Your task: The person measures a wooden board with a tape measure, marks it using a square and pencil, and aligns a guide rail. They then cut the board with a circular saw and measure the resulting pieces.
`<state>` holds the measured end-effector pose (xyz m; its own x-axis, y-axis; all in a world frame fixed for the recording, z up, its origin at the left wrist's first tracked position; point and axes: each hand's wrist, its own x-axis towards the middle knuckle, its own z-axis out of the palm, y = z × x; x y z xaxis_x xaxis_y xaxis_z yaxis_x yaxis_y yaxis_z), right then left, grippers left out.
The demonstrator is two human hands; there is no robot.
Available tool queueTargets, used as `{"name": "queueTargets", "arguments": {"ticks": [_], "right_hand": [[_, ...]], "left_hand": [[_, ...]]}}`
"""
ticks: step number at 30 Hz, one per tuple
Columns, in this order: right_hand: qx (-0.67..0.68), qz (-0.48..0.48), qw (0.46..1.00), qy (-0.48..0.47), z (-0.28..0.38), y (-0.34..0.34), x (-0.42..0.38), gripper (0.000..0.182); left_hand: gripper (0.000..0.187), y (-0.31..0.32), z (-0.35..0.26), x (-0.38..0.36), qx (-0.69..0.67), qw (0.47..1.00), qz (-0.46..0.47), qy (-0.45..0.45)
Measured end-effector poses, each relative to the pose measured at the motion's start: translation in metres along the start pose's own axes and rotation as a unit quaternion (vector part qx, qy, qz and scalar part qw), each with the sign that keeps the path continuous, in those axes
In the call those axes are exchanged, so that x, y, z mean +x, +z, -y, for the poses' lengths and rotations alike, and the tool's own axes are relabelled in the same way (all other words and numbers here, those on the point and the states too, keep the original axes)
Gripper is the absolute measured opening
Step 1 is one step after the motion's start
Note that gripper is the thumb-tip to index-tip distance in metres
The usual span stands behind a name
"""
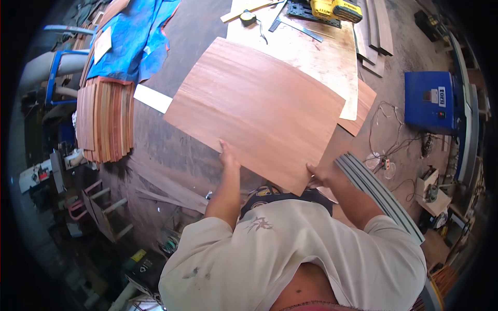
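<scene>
A large reddish-brown wooden panel [254,109] is held out in front of my body, tilted so that one corner points toward my waist. My left hand [227,154] grips its near edge, thumb on top and the other fingers hidden beneath. At the right-hand edge, close to the near corner, my right hand [317,175] holds the panel with the thumb showing and fingers partly out of sight. Beyond the panel lies a pale plywood sheet [332,65], partly covered by it.
On the plywood are a yellow power tool [334,10], a tape measure [248,18] and a square [298,30]. Stacked boards [106,119] and a blue tarp [150,36] are left. A blue machine [429,101], loose cables [386,137] and grey strips [378,194] are right.
</scene>
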<state>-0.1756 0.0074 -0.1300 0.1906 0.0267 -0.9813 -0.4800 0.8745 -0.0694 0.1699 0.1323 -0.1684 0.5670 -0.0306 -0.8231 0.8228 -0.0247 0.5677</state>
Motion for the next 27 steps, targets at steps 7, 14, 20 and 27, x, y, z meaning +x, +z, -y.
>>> {"name": "queueTargets", "arguments": {"ticks": [7,14,20,27], "right_hand": [[-0.373,-0.384,0.731,-0.422,0.137,-0.039,0.034,0.060],[-0.464,-0.340,0.709,-0.407,0.248,0.028,0.118,0.061],[-0.491,-0.391,0.702,-0.338,0.233,0.093,0.095,0.067],[-0.443,-0.331,0.771,-0.315,0.186,0.077,0.137,0.074]], "left_hand": [[0.087,-0.030,-0.058,0.038,0.112,0.984,-0.069,0.118],[0.086,-0.047,-0.097,0.048,0.194,0.967,-0.101,0.130],[0.074,-0.086,-0.089,0.104,0.167,0.953,-0.103,0.232],[0.040,-0.112,-0.131,0.082,0.219,0.930,-0.056,0.289]]}}
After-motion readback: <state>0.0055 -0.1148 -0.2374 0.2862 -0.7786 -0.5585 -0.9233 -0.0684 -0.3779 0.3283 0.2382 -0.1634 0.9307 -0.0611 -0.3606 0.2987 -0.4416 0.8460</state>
